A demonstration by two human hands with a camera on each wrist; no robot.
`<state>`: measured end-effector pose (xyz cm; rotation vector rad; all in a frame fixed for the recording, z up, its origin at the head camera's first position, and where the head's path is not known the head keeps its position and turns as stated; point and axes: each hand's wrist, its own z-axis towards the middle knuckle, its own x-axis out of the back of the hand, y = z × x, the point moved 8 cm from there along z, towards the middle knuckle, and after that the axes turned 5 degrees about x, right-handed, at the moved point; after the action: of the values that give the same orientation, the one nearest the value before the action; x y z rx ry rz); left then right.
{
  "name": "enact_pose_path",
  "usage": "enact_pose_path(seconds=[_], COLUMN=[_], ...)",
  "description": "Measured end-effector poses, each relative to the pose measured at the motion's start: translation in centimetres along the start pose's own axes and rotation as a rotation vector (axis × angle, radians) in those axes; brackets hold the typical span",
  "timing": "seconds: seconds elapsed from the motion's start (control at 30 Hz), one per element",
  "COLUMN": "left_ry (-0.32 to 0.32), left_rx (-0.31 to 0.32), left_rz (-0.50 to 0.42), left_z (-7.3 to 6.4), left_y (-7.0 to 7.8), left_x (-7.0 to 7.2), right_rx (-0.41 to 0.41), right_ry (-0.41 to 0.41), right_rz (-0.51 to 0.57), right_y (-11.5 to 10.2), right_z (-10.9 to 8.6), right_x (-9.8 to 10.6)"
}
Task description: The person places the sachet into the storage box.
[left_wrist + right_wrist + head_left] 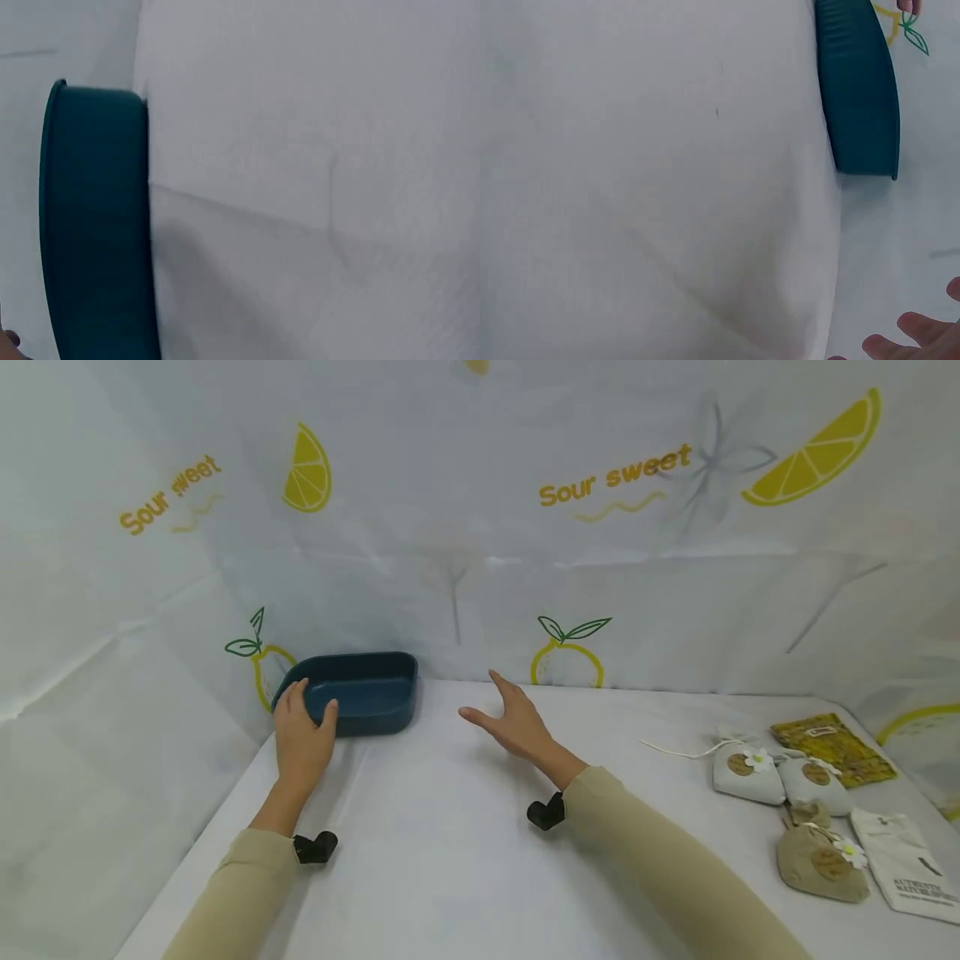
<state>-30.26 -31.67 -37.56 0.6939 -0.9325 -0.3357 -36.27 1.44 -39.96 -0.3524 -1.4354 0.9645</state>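
White tabletop [435,852], basin [375,720] beside left fingers [296,700]

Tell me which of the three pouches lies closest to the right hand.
The leftmost pale pouch, with the white cord stretching out toward the right hand; the other pale pouch and the brown pouch both sit farther right.

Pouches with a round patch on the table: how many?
3, all on the right of the table: a white pouch, a second white pouch just right of it, and a brown pouch nearer the camera. Others hidden behind can't be ruled out.
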Motion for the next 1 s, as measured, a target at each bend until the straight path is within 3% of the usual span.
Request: enact_pose_path(seconds=[0.13, 0.33, 0.57, 0.77, 1.0], left_ry=[0.077, 0.044, -0.086, -0.124, -0.166], left_rx=[0.146, 0.266, 0.339, 0.374, 0.379], left_rz=[-0.084, -0.168, -0.231, -0.227, -0.205], left_z=[0.5, 1.1, 2.3, 2.1, 1.7], left_y=[-3.1, -5.6, -7.3, -7.9, -7.8], left_x=[1.7, 1.7, 0.1, -0.2, -0.6], right_rx=[0.014, 0.039, 0.044, 0.032, -0.045], right_ry=[0.001, 0.001, 0.014, -0.020, -0.006], right_rz=[0.069, 0.142, 0.210, 0.286, 0.386], right_y=[-1.0, -2.2, -3.4, -5.5, -5.2], right_z=[1.3, 2.7, 4.4, 5.1, 5.3], right_x=[-2.7, -6.0, -8.8, -10.4, -11.0])
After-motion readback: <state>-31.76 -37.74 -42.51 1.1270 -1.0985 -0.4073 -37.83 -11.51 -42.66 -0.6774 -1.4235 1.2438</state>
